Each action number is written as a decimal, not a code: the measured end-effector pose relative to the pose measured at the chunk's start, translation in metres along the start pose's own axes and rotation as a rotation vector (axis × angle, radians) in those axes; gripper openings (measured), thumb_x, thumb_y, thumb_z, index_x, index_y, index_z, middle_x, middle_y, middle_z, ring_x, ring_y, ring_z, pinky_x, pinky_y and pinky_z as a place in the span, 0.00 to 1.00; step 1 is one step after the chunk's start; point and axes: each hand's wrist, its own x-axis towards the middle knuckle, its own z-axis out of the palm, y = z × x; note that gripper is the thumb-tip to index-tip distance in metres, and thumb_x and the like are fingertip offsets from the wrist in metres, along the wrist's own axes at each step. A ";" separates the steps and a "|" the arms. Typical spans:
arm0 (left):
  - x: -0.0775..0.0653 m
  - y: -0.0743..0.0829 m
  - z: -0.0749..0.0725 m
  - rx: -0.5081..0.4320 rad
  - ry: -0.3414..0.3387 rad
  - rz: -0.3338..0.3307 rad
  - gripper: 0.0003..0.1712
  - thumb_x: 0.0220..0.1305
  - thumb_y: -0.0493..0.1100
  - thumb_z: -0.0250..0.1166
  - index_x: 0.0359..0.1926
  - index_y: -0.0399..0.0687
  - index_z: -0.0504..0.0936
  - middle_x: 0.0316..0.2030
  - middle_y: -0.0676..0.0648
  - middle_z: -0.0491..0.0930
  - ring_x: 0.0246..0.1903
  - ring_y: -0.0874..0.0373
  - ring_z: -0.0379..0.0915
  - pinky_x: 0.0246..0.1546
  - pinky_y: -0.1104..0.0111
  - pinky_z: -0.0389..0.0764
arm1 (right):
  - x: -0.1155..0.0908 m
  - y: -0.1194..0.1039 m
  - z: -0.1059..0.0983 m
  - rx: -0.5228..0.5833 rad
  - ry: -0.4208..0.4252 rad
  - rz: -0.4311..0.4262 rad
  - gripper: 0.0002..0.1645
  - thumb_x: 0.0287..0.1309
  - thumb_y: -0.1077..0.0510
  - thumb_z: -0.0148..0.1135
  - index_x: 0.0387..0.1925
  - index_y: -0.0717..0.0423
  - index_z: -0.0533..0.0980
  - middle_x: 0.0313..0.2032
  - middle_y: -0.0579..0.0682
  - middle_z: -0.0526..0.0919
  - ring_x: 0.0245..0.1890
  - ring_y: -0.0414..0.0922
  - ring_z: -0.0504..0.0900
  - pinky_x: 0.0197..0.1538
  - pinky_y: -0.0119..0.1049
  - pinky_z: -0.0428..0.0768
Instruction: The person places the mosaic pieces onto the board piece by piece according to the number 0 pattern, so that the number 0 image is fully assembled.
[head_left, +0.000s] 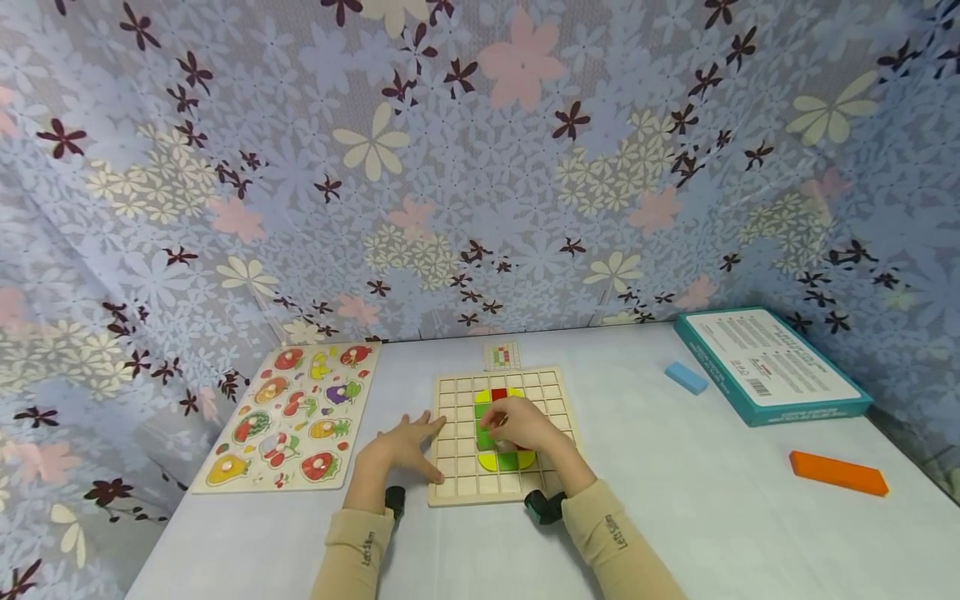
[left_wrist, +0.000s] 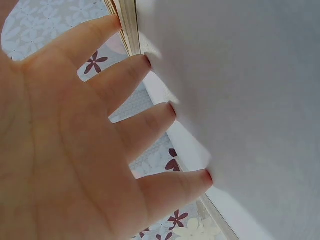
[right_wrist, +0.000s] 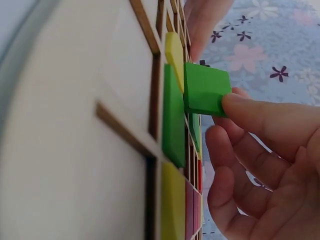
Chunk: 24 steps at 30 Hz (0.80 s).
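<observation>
A square wooden grid board [head_left: 457,490] lies on the table, with green, yellow and red tiles set in its middle cells. My right hand [head_left: 519,422] is over those tiles. Seen from the right wrist, its thumb and fingers pinch a green square tile [right_wrist: 207,89], tilted against the board's face beside a yellow tile [right_wrist: 174,56] and another green one [right_wrist: 173,117]. Fingers spread, my left hand [head_left: 401,450] rests at the board's left edge. In the left wrist view its fingertips [left_wrist: 167,110] touch the white tabletop or the board's side.
A fruit puzzle board [head_left: 292,417] lies to the left. Behind the grid board is a small pattern card [head_left: 502,356]. On the right are a blue block [head_left: 686,377], a teal-edged box [head_left: 772,367] and an orange block [head_left: 838,473]. Flowered cloth [head_left: 480,167] rises behind the table.
</observation>
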 end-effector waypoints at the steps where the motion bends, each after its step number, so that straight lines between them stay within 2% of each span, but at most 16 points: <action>1: 0.000 0.000 0.000 0.001 0.000 -0.001 0.55 0.39 0.52 0.76 0.69 0.52 0.59 0.70 0.41 0.49 0.68 0.33 0.36 0.54 0.27 0.40 | 0.000 0.000 0.001 0.004 -0.003 0.009 0.05 0.53 0.67 0.61 0.31 0.56 0.79 0.26 0.46 0.77 0.24 0.41 0.72 0.27 0.31 0.72; 6: -0.001 0.002 -0.001 -0.005 -0.003 0.001 0.55 0.40 0.52 0.76 0.69 0.52 0.59 0.70 0.41 0.49 0.68 0.33 0.36 0.55 0.28 0.39 | 0.000 0.002 0.002 -0.034 -0.017 0.023 0.02 0.53 0.67 0.62 0.29 0.59 0.79 0.25 0.46 0.78 0.19 0.41 0.72 0.23 0.30 0.73; 15: -0.002 0.008 -0.001 -0.025 -0.017 0.012 0.55 0.40 0.51 0.76 0.69 0.51 0.59 0.70 0.41 0.48 0.68 0.33 0.35 0.55 0.28 0.38 | -0.004 0.002 0.002 -0.133 -0.007 0.020 0.05 0.51 0.67 0.63 0.30 0.56 0.82 0.30 0.48 0.82 0.20 0.40 0.76 0.25 0.31 0.76; 20: -0.002 0.009 -0.001 -0.016 -0.017 0.006 0.54 0.41 0.51 0.76 0.69 0.52 0.59 0.71 0.41 0.47 0.68 0.34 0.34 0.55 0.28 0.38 | -0.006 -0.001 0.002 -0.197 0.003 0.009 0.06 0.51 0.66 0.64 0.31 0.54 0.83 0.32 0.46 0.82 0.27 0.40 0.77 0.33 0.33 0.79; 24: -0.002 0.008 0.001 -0.021 -0.027 0.004 0.55 0.41 0.51 0.76 0.69 0.52 0.58 0.71 0.40 0.47 0.68 0.34 0.34 0.56 0.28 0.38 | -0.007 -0.002 0.004 -0.261 -0.002 -0.020 0.06 0.51 0.66 0.64 0.32 0.54 0.83 0.33 0.47 0.83 0.33 0.43 0.79 0.39 0.37 0.80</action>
